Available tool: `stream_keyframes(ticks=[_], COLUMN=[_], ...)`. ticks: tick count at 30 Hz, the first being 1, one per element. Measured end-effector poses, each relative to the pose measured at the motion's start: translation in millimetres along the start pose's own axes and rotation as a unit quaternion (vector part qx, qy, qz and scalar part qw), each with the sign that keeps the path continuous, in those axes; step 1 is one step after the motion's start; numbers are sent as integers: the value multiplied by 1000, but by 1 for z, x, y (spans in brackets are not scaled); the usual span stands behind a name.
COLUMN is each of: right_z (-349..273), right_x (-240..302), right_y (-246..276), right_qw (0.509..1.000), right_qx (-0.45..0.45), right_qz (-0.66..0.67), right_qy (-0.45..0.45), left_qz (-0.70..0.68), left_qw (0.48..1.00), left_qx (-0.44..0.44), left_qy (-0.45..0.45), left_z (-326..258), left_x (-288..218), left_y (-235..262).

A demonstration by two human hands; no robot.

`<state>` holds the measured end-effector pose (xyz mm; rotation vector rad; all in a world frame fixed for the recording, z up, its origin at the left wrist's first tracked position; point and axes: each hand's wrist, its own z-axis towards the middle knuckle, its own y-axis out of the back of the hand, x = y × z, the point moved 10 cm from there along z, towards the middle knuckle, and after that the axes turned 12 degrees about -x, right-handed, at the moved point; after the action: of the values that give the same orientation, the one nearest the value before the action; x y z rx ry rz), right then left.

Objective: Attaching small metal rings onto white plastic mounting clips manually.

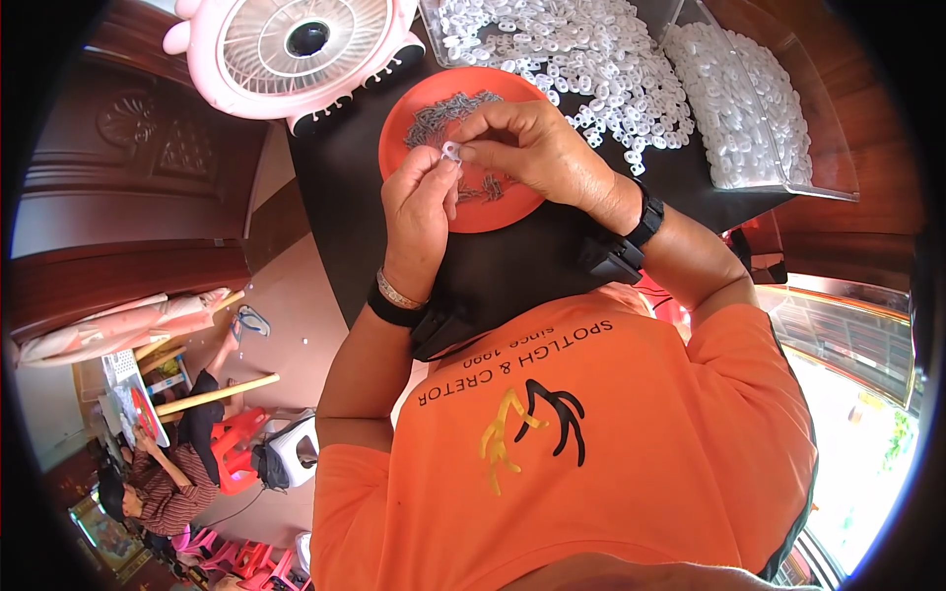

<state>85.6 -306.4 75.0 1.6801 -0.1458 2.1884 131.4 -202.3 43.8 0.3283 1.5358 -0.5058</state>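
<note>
Over the orange-red plate [392,118], my left hand [422,197] pinches a small white plastic piece [450,150] with a round hole, between thumb and fingertips. My right hand [552,158] meets it from the other side, its thumb and forefinger closed at the edge of the same piece. Whether those right fingertips also hold something tiny, I cannot tell. Under my hands, the plate bears a heap of small grey metal screws or pins [434,120], with a smaller bunch [491,187] nearer me. My hands hide part of both heaps.
Many loose white plastic pieces [601,59] spread over the black tabletop [340,212]. At the right stands a clear bin [838,187] holding bagged white pieces. A pink fan [261,103] is at the far left. Another person [177,488] sits beyond, at lower left.
</note>
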Motion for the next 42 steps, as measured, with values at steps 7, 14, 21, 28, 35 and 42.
stream_keyframes(ticks=[7, 14, 21, 28, 35, 42], right_z=[-4, -7, -12, -19, -21, -23], right_x=[12, 30, 42, 47, 48, 52], right_y=[-2, -4, -4, -12, -10, -11], right_qw=[1000, 990, 967, 932, 940, 934], right_qx=[-21, -33, -75, -48, -38, -32], right_qz=[2, -80, -147, -271, -246, -257], right_qy=[20, 114, 195, 237, 231, 247], left_qz=[-32, -55, -28, -6, -21, -44], left_qw=[999, 997, 998, 999, 999, 999], left_qx=[-9, -7, -38, -22, -8, -8], left_qy=[39, 61, 50, 40, 23, 20], left_z=[-1, 0, -2, -3, -5, -11], left_x=[3, 7, 5, 5, 2, -3], left_y=[-1, 0, -1, -1, -6, -9])
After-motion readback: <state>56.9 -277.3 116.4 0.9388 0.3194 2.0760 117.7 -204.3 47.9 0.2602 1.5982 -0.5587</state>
